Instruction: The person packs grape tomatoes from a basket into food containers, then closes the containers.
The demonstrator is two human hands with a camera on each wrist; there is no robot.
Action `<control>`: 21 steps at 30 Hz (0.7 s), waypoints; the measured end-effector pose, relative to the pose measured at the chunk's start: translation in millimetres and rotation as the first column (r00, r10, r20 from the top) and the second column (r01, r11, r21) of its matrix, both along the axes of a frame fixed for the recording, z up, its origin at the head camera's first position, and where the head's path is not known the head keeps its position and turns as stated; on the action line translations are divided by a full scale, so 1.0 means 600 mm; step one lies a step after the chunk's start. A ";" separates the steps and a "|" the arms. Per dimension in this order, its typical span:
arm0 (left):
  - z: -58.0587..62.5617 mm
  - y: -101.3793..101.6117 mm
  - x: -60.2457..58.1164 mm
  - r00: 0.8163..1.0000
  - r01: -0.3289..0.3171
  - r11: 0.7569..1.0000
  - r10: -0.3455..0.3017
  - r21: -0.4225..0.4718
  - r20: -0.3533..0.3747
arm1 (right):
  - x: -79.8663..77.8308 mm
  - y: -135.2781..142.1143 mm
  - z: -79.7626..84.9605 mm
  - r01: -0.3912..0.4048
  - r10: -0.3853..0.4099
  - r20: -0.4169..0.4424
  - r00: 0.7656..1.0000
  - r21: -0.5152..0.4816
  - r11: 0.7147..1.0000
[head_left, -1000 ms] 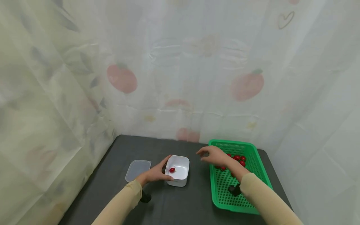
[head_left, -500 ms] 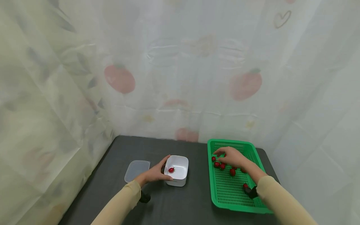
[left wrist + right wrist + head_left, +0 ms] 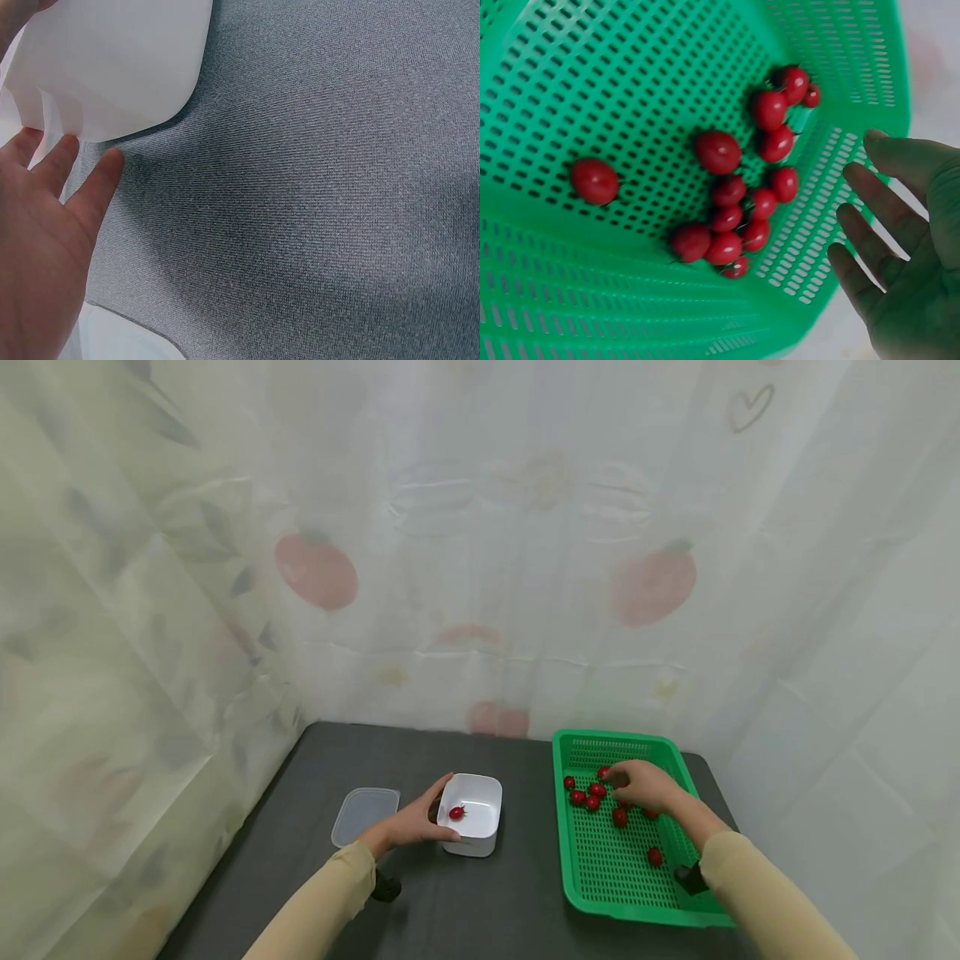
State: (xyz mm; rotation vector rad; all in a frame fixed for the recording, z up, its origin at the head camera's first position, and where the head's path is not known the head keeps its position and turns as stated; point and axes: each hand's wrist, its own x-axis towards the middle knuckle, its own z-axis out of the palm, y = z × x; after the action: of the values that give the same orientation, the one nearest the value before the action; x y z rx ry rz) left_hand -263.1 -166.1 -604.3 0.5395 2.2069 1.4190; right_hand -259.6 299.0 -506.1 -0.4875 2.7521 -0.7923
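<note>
My left hand (image 3: 414, 820) holds a small white square container (image 3: 477, 845) at its left side, thumb at the front corner and a finger at the back. Inside the container lies one cherry tomato (image 3: 457, 813) with a stem. In the left wrist view, fingertips of the left hand (image 3: 45, 255) touch the container's wall (image 3: 120, 67). My right hand (image 3: 647, 783) hovers over the green basket (image 3: 567, 860), where several cherry tomatoes (image 3: 619, 817) lie. The right wrist view shows this hand (image 3: 911, 277) with fingers loosely extended, holding nothing, apart from the tomatoes (image 3: 718, 152).
A translucent square lid (image 3: 363, 817) lies flat to the left of the container, partly behind the left hand. Dark grey cloth covers the table (image 3: 450, 910). A pale printed curtain (image 3: 480, 568) hangs behind and at both sides. One tomato (image 3: 655, 857) sits apart, nearer the basket's front.
My right hand has moved right from beside the basket's left rim to over the tomatoes, uncovering some on the left. The left hand and container have stayed in place.
</note>
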 end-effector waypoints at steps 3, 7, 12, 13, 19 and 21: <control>-0.001 0.000 0.000 1.000 -0.001 1.000 0.001 0.001 -0.004 | -0.004 0.008 -0.007 0.012 -0.012 0.004 1.000 0.036 0.999; -0.002 0.000 -0.001 1.000 -0.002 1.000 0.002 0.004 -0.004 | -0.007 0.011 -0.012 0.051 -0.052 0.017 0.998 0.078 0.996; -0.001 -0.001 -0.001 1.000 0.000 1.000 0.000 0.012 0.003 | -0.011 0.011 -0.016 0.082 -0.087 0.041 0.995 0.106 0.991; -0.001 -0.001 -0.001 1.000 -0.001 1.000 0.001 0.013 0.004 | -0.012 0.012 -0.018 0.089 -0.095 0.047 0.994 0.115 0.989; 0.001 0.001 -0.001 1.000 0.009 1.000 -0.009 0.014 -0.002 | -0.019 0.014 -0.034 0.122 -0.139 0.089 0.986 0.173 0.977; 0.002 0.001 -0.001 1.000 0.010 1.000 -0.010 0.011 -0.008 | -0.020 0.013 -0.038 0.129 -0.148 0.096 0.984 0.177 0.976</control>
State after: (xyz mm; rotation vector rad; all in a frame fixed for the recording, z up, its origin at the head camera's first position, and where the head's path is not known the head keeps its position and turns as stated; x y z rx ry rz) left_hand -263.7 -165.5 -603.1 0.5603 2.2005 1.4271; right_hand -271.9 307.1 -529.0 -0.2134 2.7424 -0.5862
